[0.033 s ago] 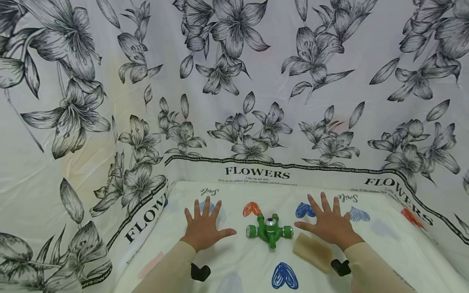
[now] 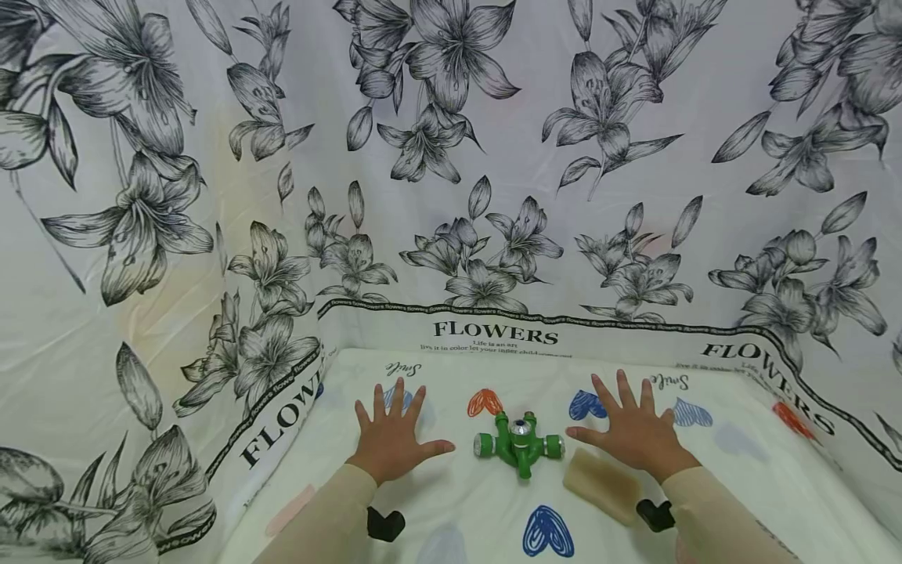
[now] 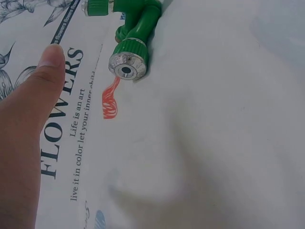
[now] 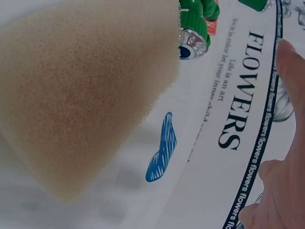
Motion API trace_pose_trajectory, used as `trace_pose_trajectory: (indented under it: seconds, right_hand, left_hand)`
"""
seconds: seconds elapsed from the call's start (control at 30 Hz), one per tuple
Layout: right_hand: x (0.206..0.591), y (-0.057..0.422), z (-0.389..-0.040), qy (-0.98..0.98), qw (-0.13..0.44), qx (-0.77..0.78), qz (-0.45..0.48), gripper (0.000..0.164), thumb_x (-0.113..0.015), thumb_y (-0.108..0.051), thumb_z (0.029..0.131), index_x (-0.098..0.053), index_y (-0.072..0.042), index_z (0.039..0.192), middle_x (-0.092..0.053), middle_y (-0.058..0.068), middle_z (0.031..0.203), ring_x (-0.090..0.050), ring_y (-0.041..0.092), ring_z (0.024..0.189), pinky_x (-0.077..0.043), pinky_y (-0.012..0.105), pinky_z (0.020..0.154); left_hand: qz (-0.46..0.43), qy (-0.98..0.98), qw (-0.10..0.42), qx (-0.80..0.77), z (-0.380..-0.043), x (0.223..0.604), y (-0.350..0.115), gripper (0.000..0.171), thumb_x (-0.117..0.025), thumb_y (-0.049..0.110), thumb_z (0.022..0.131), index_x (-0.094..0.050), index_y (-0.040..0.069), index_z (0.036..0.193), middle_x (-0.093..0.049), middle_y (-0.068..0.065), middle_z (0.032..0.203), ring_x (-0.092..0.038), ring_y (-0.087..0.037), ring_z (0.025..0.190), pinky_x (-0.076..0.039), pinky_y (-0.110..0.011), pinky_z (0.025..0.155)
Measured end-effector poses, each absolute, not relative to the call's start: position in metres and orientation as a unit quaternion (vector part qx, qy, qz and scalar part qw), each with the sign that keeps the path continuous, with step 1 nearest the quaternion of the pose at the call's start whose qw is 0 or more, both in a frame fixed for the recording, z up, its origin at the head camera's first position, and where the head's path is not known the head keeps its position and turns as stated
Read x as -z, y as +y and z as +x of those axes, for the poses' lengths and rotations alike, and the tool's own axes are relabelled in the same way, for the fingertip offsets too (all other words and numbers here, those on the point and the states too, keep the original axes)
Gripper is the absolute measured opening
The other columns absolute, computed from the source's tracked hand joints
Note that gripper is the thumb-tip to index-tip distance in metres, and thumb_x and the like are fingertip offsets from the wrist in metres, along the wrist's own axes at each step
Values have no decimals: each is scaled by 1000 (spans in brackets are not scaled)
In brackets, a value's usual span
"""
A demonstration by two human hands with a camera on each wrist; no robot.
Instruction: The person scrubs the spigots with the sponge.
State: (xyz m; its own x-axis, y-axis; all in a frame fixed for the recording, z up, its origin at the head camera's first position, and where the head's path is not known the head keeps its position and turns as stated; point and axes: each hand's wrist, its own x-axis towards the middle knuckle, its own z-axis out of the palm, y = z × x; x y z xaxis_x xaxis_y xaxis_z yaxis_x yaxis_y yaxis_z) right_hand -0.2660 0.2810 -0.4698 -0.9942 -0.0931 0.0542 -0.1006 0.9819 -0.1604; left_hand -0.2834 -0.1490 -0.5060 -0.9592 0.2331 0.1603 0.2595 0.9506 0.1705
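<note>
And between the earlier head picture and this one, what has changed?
Nothing visibly moved; nothing was taken hold of or let go. The left grip and right grip stay empty, fingers spread, either side of the green fitting; the tan sponge also lies as before.

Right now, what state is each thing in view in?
Glossy green branched fitting with silver-trimmed ends: lying ungripped
Tan rectangular sponge: lying flat, ungripped
Left hand: empty, spread open
Right hand: empty, spread open
White heart-printed cloth: spread out underneath
White flower-printed fabric backdrop: hanging, lightly creased
</note>
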Motion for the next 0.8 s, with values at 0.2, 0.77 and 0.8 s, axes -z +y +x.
trace_pose_trajectory:
  seconds: [0.2,0.77,0.8]
  right_hand:
    - [476,283,-265,-995,29,-79,46,128,-48,-101,82,-25,-16,174,-8,35,174,-3,73,150,-14,98,102]
    - [474,289,-259,-994,55,-76,61,127,-51,-101,81,-28,-17,174,-14,33,174,-9,71,151,-16,97,103]
    - [474,290,-259,-993,64,-74,66,127,-50,-101,81,-28,-17,174,-15,33,174,-12,71,151,-18,96,103]
  left_hand:
    - [-130,-984,70,97,-281,501,-147,120,-56,96,83,-36,17,172,-19,-26,176,-9,-65,155,-2,-91,113]
    - [-142,-982,90,87,-287,503,-144,123,-52,99,82,-35,16,172,-20,-28,175,-9,-67,154,-1,-90,113]
    - [-143,-982,90,88,-287,503,-144,124,-51,99,82,-34,16,172,-20,-28,175,-9,-68,154,-1,-91,113]
